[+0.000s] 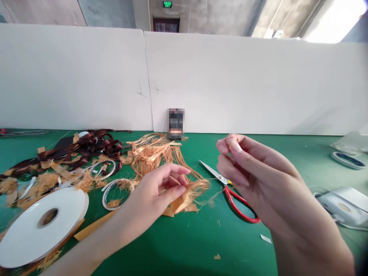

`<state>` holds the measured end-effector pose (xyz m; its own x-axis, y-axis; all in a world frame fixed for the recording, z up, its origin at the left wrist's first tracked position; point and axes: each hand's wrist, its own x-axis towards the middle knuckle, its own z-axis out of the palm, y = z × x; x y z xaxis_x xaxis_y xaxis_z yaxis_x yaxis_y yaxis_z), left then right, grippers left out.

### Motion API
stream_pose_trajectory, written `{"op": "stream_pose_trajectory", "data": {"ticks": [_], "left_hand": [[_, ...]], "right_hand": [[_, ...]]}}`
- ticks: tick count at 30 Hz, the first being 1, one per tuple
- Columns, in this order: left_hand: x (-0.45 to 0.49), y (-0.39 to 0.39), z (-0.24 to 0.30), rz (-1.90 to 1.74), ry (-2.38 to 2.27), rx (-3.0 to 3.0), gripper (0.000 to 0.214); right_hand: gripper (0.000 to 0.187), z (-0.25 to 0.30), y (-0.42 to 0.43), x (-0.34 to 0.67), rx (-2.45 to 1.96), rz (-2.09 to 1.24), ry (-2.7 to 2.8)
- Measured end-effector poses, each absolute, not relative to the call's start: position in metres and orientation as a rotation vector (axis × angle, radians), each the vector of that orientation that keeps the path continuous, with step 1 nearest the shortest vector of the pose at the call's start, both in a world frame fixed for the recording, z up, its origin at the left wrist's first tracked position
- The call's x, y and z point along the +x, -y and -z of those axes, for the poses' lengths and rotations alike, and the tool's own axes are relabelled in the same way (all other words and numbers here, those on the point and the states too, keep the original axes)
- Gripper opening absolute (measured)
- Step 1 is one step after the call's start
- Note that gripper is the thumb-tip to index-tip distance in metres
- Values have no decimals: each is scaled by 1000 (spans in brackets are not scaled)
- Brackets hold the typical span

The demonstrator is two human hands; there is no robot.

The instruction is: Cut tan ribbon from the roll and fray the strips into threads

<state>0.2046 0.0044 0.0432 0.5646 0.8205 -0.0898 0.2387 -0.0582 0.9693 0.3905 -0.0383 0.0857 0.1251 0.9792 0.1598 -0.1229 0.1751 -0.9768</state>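
Observation:
My left hand [162,191] pinches a short piece of gold-orange ribbon [182,201] between thumb and fingers. Its right end is frayed into loose, curling threads. To the right and higher up, my right hand [253,168] is closed, thumb tip pressed against the index finger; whatever it pinches is too fine to make out. Scissors [240,205] with red handles lie on the table, partly behind my right hand, blades pointing up and left. Beyond my left hand spreads a heap of pulled orange threads [155,151].
A white ribbon spool [69,203] lies at the left on the green table [172,249]. Behind it are tangled dark brown ribbon [94,147] and white rings [110,195]. A small dark blurred box [176,124] stands against the white partition [244,84]. A white device with a cable [345,205] sits right.

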Motion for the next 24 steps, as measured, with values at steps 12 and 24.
{"op": "stream_pose_trajectory", "data": {"ticks": [12,24], "left_hand": [[175,-27,-27,-650,-1059,1488,24],[189,-15,-12,-620,-1077,1327,28]], "right_hand": [[27,-65,16,420,-1851,-514,1818],[37,-72,5,417,-795,-1056,1181]]}}
